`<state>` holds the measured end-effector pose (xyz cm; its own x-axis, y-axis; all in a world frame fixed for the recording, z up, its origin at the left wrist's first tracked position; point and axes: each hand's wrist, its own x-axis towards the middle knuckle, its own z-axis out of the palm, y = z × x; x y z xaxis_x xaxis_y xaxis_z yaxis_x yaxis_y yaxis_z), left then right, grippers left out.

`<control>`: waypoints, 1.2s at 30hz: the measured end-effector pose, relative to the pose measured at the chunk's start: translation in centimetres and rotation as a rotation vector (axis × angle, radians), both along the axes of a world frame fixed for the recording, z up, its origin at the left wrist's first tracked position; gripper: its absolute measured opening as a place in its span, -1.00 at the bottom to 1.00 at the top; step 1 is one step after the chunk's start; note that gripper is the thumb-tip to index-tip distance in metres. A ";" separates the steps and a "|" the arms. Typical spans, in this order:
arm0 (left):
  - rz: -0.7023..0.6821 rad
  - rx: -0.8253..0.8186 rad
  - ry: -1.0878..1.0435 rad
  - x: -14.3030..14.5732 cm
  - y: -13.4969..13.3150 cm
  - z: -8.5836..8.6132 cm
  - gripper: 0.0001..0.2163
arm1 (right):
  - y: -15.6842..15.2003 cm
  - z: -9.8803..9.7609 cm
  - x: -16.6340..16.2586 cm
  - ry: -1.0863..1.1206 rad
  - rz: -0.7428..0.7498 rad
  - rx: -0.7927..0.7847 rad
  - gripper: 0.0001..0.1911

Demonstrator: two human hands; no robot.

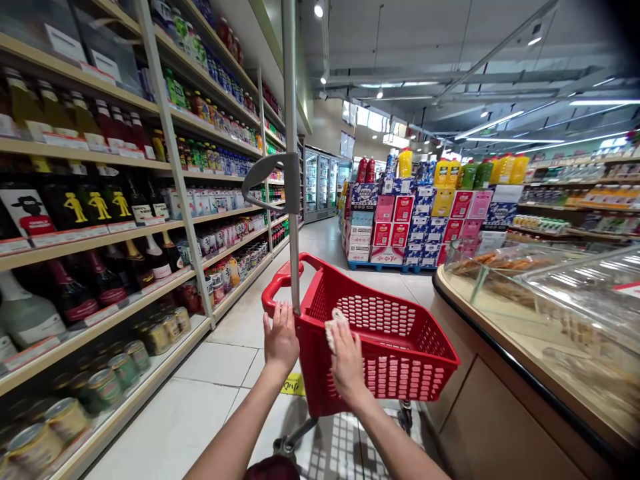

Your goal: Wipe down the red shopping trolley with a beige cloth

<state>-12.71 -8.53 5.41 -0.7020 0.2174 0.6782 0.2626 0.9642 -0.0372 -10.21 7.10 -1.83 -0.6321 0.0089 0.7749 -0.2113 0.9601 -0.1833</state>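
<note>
A red plastic shopping cart (pixel 320 363) with slotted basket walls stands right in front of me. From its left end rises an upright metal pole (pixel 291 107) with a grey loop handle (pixel 270 181). My left hand (pixel 281 341) lies against the cart's end below the red handle (pixel 273 293), close to the pole, with its fingers extended and thumb apart. Under my right hand (pixel 346 363) a crumpled whitish cloth (pixel 331 327) is pressed to the side of the cart near its top rim. Part of the cloth is hidden by the fingers.
Shelves of bottles and cans (pixel 150 280) line the left side. On the right, close to the cart, is a glass-edged food counter (pixel 480 293). Stacked drink cartons (pixel 393 227) stand farther ahead. A yellow floor sign (pixel 294 385) shows beneath the cart.
</note>
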 end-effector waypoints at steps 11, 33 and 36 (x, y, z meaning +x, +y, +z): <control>-0.123 -0.044 -0.138 0.5 -1.5 -0.2 -0.38 | 0.7 0.9 1.3 -0.054 0.046 0.040 -0.34; -0.145 -0.084 -0.247 0.7 -1.1 0.4 -0.38 | -2.8 21.3 -4.2 0.421 0.264 0.039 -0.67; -0.161 -0.088 -0.258 0.7 -1.4 0.7 -0.37 | -3.0 23.7 -5.7 0.403 0.373 0.284 -0.63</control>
